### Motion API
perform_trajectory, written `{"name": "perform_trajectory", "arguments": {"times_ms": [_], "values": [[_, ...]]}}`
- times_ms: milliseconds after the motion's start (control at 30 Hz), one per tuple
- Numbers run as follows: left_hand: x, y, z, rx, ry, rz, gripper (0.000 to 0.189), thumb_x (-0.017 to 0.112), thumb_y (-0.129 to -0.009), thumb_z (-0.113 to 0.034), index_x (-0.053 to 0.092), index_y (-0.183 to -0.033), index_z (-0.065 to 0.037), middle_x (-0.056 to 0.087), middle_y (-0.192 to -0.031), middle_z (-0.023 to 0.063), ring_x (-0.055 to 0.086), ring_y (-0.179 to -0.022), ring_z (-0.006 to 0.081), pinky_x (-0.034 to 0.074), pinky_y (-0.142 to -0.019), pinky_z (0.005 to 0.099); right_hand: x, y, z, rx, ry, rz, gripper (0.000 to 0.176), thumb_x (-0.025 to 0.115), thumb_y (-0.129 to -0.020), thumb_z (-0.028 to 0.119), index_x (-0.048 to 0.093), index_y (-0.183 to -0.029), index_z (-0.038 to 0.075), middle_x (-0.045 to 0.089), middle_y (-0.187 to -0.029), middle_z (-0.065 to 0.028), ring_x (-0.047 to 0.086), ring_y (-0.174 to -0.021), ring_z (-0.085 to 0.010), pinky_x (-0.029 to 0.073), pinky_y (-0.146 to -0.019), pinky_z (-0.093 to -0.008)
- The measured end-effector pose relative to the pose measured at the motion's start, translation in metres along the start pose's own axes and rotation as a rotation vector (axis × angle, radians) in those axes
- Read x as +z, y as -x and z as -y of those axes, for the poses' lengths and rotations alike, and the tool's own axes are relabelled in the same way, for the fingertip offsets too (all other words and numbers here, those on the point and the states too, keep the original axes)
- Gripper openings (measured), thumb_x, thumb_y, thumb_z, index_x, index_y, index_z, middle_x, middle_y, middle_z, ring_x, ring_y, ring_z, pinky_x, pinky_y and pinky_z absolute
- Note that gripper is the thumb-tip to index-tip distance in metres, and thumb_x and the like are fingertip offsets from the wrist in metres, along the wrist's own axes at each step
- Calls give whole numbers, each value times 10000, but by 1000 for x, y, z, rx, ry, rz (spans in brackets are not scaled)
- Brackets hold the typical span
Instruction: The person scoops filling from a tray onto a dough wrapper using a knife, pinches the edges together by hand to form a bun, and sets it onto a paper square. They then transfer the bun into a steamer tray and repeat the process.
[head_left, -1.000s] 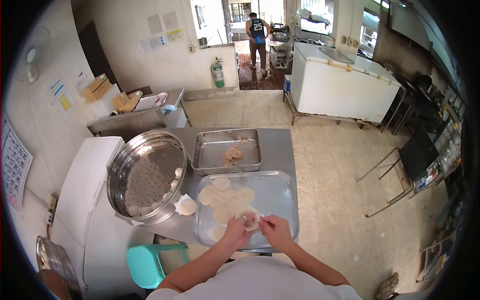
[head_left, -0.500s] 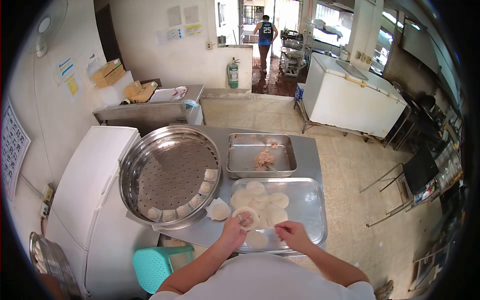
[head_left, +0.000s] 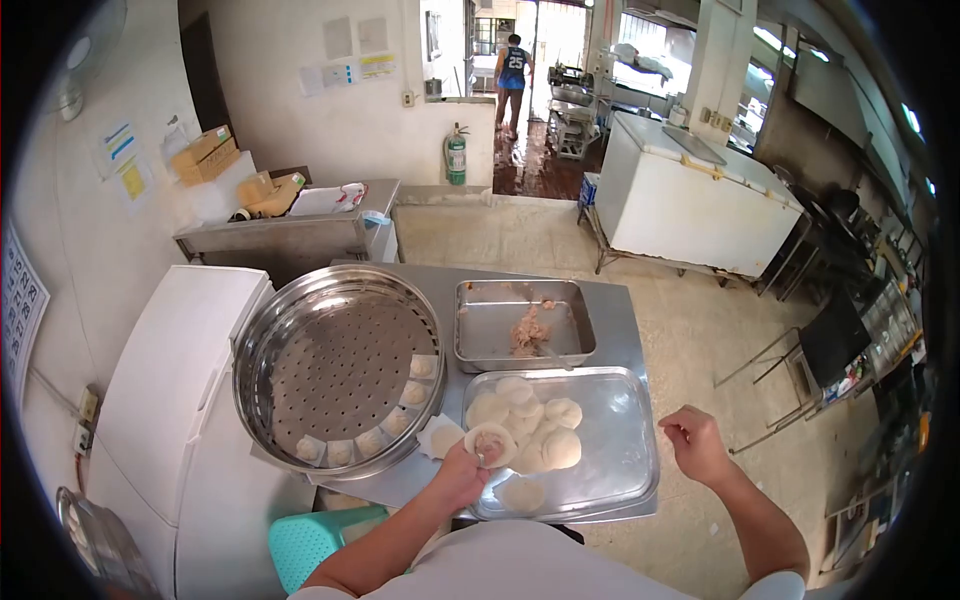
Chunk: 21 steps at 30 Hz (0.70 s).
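Note:
My left hand [head_left: 462,476] is closed around a round dough wrapper [head_left: 505,455] with pinkish meat filling [head_left: 488,444] in its middle. It is above the left part of a shallow metal tray [head_left: 610,490], where several flat wrappers [head_left: 560,448] lie overlapping. Past the tray's right edge, over the floor, my right hand [head_left: 697,446] is raised with its fingers curled in; nothing shows in them. Beside my left hand, a wrapper [head_left: 443,440] rests on a square of white paper. More filling [head_left: 530,330] lies in a deeper metal pan [head_left: 480,350] with a utensil handle at its front.
A large perforated steamer pan [head_left: 340,350] stands at the left of the metal table [head_left: 625,330], with several filled buns [head_left: 340,452] on papers along its near rim. A turquoise stool [head_left: 300,550] is below. A person [head_left: 513,75] stands in the far doorway; a white chest freezer [head_left: 690,210] is right.
My right hand has moved right and up, from above the tray to beyond its edge. My left hand still holds the filled wrapper. The view has shifted slightly, and the distant person is farther off.

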<state>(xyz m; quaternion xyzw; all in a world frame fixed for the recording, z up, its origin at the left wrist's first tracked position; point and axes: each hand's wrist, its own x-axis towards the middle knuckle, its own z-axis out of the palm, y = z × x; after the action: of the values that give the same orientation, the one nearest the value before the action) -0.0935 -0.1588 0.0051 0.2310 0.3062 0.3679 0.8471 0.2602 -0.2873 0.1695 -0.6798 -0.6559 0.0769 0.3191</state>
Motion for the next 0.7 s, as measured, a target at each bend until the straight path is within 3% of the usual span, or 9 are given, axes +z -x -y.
{"name": "perform_trajectory", "arguments": {"times_ms": [133,167,267,367,467,567,667,700], "values": [[23,-7,9,-58,21,0,421,658,-953,25,544,-1354,-32,603,-1332,87,602,-1256,248,508,-1086,387,24,5,-14,167,-152,88,126,670,-842,-79,708,-940,-8,710,-848,-180,707,-734,-294,549,-647,-367],[29,-8,13,-66,22,-8,426,662,-952,24,541,-1357,-34,602,-1334,86,603,-1256,249,508,-1087,380,36,13,-25,125,-182,139,93,676,-862,-56,701,-936,-6,712,-827,-162,704,-717,-296,546,-634,-356],[39,-18,32,-38,11,5,425,661,-955,23,539,-1358,-33,606,-1324,86,607,-1251,249,519,-1064,362,64,30,-18,61,-274,15,38,694,-888,-13,697,-922,3,705,-778,-111,676,-668,-236,527,-608,-333],[48,-25,48,-13,-73,15,415,665,-960,10,538,-1353,-27,616,-1305,87,615,-1241,240,534,-1021,350,83,51,-42,348,-488,20,21,712,-909,18,698,-917,3,685,-769,-74,623,-652,-153,496,-595,-294],[71,-21,50,-20,-98,6,403,672,-968,-9,540,-1348,-26,625,-1288,85,628,-1219,223,543,-979,339,66,51,-41,482,-543,75,53,680,-956,25,679,-936,-24,651,-822,-53,608,-683,-94,523,-609,-274],[91,-21,53,-15,-120,-14,398,676,-975,-28,539,-1349,-26,626,-1290,84,640,-1199,215,549,-960,335,76,47,-54,308,-662,-234,99,703,-958,64,685,-896,-12,641,-787,-30,580,-671,-82,510,-599,-267],[102,-22,56,9,-128,-32,396,673,-982,-36,535,-1353,-23,622,-1303,85,642,-1196,218,555,-966,348,60,42,-56,327,-640,-239,138,748,-933,128,703,-872,13,656,-772,-35,606,-652,-126,519,-604,-285],[103,-22,58,16,-123,-39,395,671,-984,-37,534,-1355,-22,620,-1308,85,641,-1198,220,557,-971,355,51,44,-57,187,-472,-102,112,748,-918,129,710,-892,27,664,-785,-48,618,-667,-160,523,-618,-301]]}}
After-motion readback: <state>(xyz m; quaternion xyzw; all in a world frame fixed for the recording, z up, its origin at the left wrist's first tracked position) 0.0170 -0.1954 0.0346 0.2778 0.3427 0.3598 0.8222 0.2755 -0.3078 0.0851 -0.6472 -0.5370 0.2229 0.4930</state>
